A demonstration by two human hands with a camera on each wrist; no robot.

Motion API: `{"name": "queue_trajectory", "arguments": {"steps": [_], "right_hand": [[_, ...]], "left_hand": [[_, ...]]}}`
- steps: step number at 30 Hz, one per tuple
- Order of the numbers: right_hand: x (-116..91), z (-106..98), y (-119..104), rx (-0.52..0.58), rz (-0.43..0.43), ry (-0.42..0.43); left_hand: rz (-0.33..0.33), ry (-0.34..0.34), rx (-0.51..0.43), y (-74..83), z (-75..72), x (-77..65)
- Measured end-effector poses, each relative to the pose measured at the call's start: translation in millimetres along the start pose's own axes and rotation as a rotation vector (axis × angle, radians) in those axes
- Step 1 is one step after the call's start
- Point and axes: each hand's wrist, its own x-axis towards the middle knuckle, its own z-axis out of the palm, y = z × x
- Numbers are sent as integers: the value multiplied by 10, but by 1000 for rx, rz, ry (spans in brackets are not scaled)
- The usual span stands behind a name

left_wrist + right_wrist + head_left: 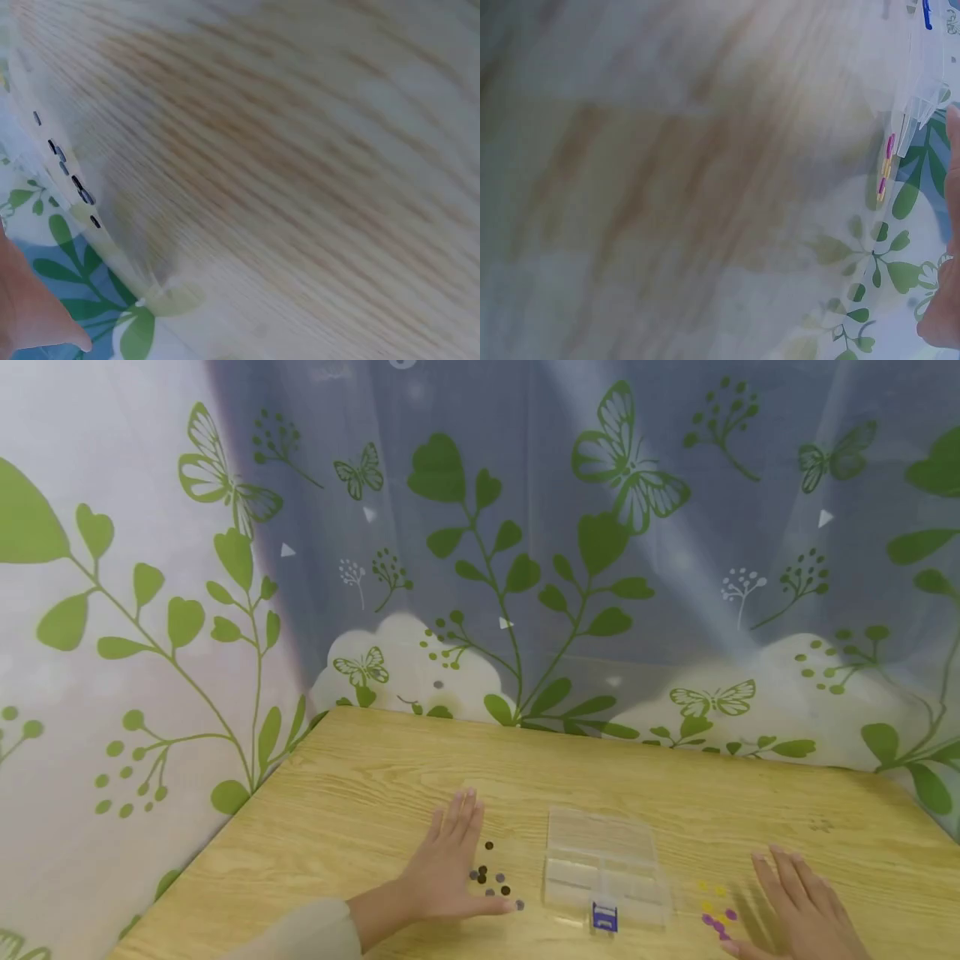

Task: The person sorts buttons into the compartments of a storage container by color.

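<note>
My left hand (448, 870) is spread with straight fingers, palm down, just left of several small black discs (489, 845) and grey discs (500, 878); its thumb reaches toward the nearest grey one. On the other side, my right hand (808, 906) is held with fingers extended, beside several yellow discs (721, 890) and purple discs (731, 914). Between the two groups lies a clear plastic compartment box (633, 887), its lid (600, 832) folded back and a blue latch (605, 917) at its front. Neither hand holds anything. The wrist views catch only a hand's edge.
Everything stands on a wood-grain table (375, 768). A curtain (465, 568) printed with green leaves and butterflies hangs behind the table's back edge, and a pale one (150, 610) runs along the left side.
</note>
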Motion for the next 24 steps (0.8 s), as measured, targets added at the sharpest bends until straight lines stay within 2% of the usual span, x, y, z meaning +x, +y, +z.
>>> {"name": "queue_trajectory", "arguments": {"steps": [4,11,14,16,19,23,24], "right_hand": [[-6,5,16,-27,5,0],[-11,45,21,8,12,-33],[-7,57,25,20,8,-21],[-8,54,32,51,14,-21],[-7,13,45,142,74,-71],[-6,-61,56,212,135,-30],[-11,-67,57,222,135,2]], "left_hand": [[2,-23,-22,60,-2,57],[13,-42,54,142,15,190],[20,-48,40,168,34,238],[23,-58,16,186,45,264],[27,-67,-11,220,60,306],[40,-103,-35,289,63,352],[45,-114,-49,305,63,361]]}}
